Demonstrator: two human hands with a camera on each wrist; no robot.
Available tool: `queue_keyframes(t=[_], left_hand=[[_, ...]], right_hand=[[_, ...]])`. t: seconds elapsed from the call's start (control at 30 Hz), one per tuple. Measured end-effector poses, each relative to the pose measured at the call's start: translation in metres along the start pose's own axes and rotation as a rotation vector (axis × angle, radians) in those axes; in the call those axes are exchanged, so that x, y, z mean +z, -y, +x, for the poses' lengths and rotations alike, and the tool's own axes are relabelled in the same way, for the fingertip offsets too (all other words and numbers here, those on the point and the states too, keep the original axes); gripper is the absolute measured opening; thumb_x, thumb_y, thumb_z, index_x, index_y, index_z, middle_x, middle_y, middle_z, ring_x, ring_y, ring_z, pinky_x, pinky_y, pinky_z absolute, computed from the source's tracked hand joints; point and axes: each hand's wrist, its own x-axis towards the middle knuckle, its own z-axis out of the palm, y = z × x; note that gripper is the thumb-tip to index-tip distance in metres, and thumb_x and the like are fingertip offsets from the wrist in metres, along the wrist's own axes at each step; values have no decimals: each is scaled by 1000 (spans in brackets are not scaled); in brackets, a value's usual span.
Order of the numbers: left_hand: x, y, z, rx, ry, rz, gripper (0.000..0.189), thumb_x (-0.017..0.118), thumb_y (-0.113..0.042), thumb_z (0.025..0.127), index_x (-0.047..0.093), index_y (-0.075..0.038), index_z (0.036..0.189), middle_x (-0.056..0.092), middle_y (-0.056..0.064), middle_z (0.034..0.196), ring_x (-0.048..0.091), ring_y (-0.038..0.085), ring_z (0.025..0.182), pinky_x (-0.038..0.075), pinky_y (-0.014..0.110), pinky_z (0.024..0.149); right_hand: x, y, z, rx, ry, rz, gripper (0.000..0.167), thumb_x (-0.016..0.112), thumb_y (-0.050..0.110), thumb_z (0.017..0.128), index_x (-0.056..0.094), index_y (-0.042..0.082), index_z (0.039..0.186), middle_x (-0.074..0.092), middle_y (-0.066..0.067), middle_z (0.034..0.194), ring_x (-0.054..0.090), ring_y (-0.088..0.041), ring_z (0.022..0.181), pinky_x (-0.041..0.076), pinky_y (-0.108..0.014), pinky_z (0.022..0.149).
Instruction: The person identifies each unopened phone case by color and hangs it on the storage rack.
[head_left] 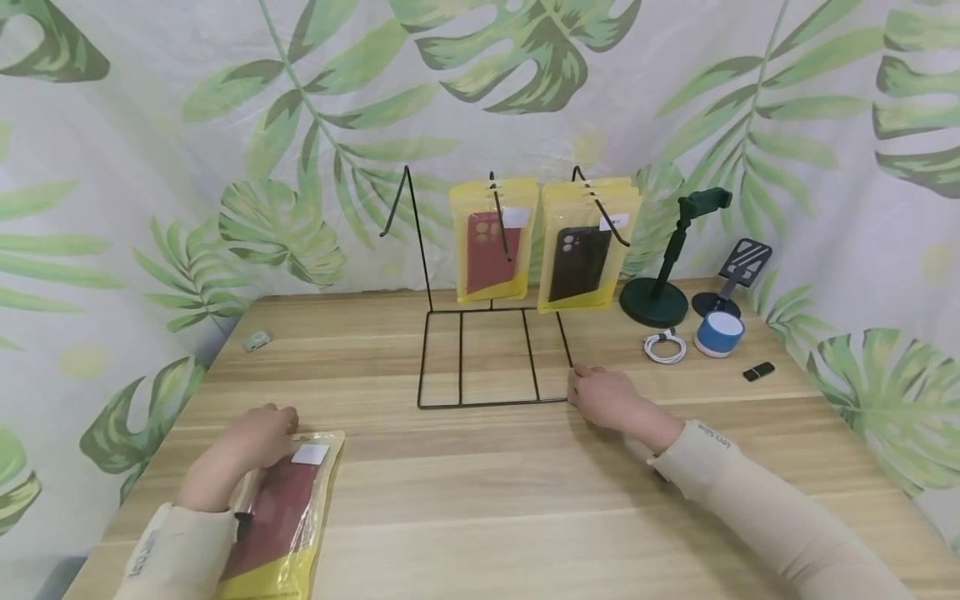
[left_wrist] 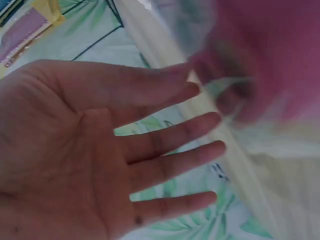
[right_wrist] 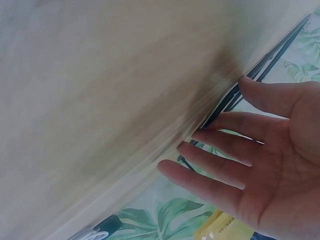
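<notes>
A yellow-edged clear packet with a dark red phone case (head_left: 281, 508) is at the table's front left. My left hand (head_left: 255, 437) is at its upper left corner; in the left wrist view the thumb and index finger pinch its edge, and the other fingers are straight. My right hand (head_left: 603, 397) holds the front right corner of a black wire display rack (head_left: 495, 405), thumb on one side of the wire and fingertips on the other. From the rack's hooks hang a red phone case packet (head_left: 491, 250) in the middle and several packets with a black phone case (head_left: 581, 262) in front at the right.
The rack's left hook (head_left: 396, 204) bears nothing. At the back right stand a green phone stand (head_left: 656, 302), a black folding stand (head_left: 742, 262), a blue round item (head_left: 718, 335), a coiled white cable (head_left: 664, 346) and a small black stick (head_left: 759, 372). A small grey item (head_left: 257, 340) lies back left.
</notes>
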Motion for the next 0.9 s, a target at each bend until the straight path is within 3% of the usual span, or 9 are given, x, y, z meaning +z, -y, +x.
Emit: queue_keyframes(t=[0.3,0.47,0.63,0.73,0.9], left_hand=[[13,13,-6,8,-49,3,4,62,-8,83,60,-6,81,59,3,72,52,24,71,45,43,63],[13,14,-7,16,-77,-8,8,59,-6,81,60,-9,74,59,1,70,50,20,66,44,37,59],[8,17,-9,-8,-69,-104,6,57,-7,81,58,-10,75,55,0,69,47,17,63,39,32,54],[4,17,-9,17,-113,-162,7,57,-5,81,55,-10,76,51,-1,67,45,16,62,36,29,54],[-12,5,-8,49,-167,-274,4,59,-10,91,59,-8,88,60,1,75,52,16,68,42,30,60]], right_hand=[[2,0,-1,5,9,-9,44,56,26,101,59,-5,132,59,-21,138,61,-38,120,59,-52,85],[1,0,-1,13,13,-12,44,56,26,101,58,-5,133,58,-21,139,60,-38,122,59,-52,86],[1,0,-1,-7,-2,-27,43,57,25,101,60,-4,131,60,-20,136,62,-37,119,60,-51,82],[2,0,-1,-9,-14,-30,42,58,25,100,61,-4,131,61,-20,135,63,-37,118,61,-50,81],[4,-1,-1,-11,-22,-43,42,58,25,100,61,-4,129,61,-20,134,64,-38,116,61,-50,78]])
